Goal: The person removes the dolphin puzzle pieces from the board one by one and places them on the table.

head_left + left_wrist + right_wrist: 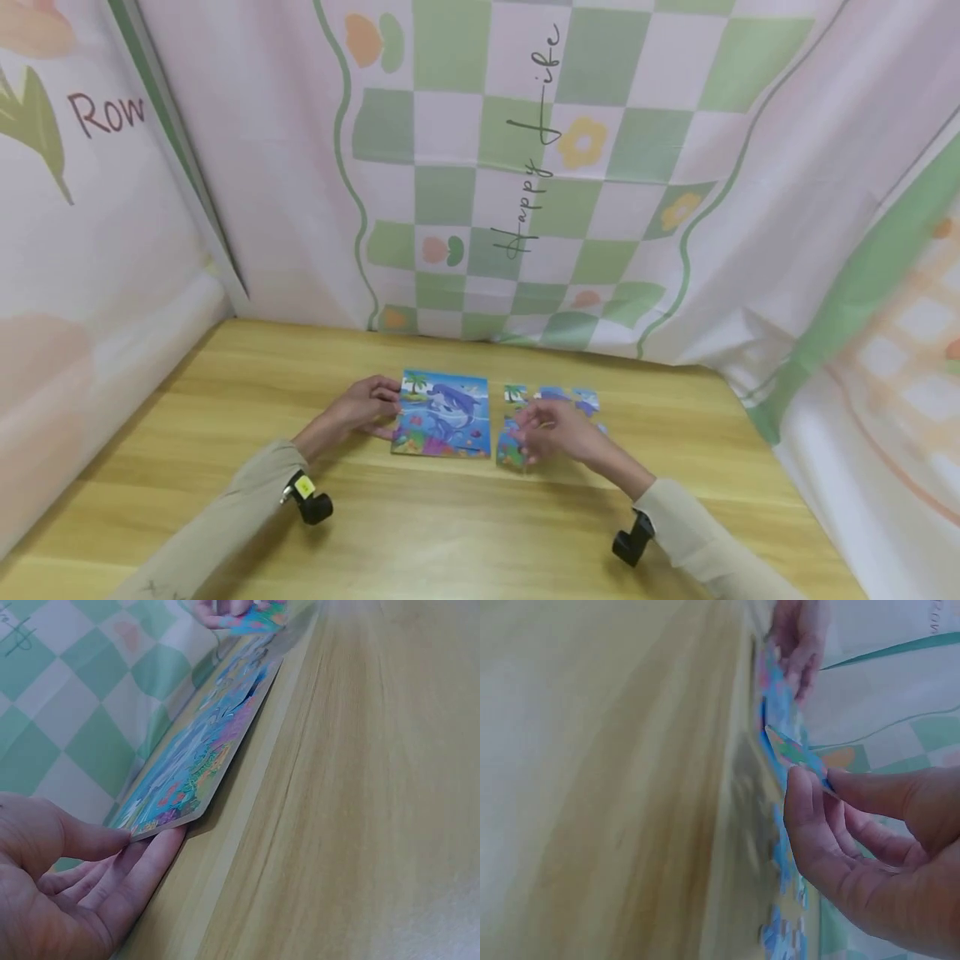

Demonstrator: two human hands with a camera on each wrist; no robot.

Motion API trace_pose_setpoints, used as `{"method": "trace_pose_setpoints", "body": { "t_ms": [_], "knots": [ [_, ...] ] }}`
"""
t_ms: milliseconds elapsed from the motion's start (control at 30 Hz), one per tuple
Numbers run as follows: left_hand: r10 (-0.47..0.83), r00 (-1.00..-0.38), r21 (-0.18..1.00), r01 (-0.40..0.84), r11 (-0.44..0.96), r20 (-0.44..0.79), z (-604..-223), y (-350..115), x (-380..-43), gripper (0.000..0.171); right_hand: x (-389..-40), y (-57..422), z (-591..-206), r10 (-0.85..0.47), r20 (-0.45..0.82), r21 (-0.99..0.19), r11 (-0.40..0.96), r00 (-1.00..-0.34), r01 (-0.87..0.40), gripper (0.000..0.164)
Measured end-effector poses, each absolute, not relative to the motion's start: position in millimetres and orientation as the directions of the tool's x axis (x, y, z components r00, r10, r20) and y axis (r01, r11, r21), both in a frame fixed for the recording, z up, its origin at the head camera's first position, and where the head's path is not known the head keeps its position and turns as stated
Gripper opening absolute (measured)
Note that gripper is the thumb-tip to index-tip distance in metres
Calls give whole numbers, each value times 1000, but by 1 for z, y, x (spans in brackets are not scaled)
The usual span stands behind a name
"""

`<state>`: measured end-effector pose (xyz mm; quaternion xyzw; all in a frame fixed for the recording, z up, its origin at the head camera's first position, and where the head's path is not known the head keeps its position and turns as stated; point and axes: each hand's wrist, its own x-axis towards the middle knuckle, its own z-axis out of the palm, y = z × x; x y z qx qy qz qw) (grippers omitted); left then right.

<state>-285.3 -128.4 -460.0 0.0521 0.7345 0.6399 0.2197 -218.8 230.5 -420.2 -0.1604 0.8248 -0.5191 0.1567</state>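
Observation:
A flat puzzle board (pixel 444 412) with a dolphin, a palm tree and coral lies on the table. My left hand (pixel 365 407) holds its left edge; in the left wrist view the thumb (pixel 97 838) is on top and fingers (pixel 146 874) reach under the rim. Right of the board, my right hand (pixel 558 429) pinches a puzzle piece (pixel 799 755) between thumb and fingertips, raised off the table and tilted. Its printed side shows green, orange and blue. Beyond the hand lie several loose puzzle pieces (pixel 587 401), partly hidden by it.
The wooden table (pixel 420 533) runs toward me in front of both hands. Printed curtains hang behind it (pixel 517 192) and along the left (pixel 97 275) and right sides. A small black camera is strapped to each wrist.

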Motion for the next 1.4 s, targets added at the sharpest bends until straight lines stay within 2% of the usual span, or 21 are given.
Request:
{"method": "trace_pose_setpoints", "body": {
  "t_ms": [300,467,633,867,1100,1400],
  "knots": [
    [347,-903,963,-202,180,-254,-461,-125,-284,46,-215,231,-425,-375,-63,-804,568,-925,-176,13],
    [343,-902,961,-209,180,-260,-462,-125,-284,47,-216,231,-426,-352,-28,-710,665,-936,-229,14],
    [339,-903,960,-212,182,-264,-463,-125,-285,47,-214,230,-430,-320,-26,-683,697,-947,-217,16],
    [332,-905,959,-210,192,-265,-461,-125,-286,47,-213,224,-437,-192,9,-631,760,-981,-155,24],
    [328,-904,958,-224,181,-274,-462,-129,-285,48,-215,219,-440,-138,-4,-637,763,-990,-104,30],
    [318,-907,958,-233,165,-276,-465,-126,-289,47,-219,212,-431,-250,26,-678,707,-968,-201,22]
  ]
}}
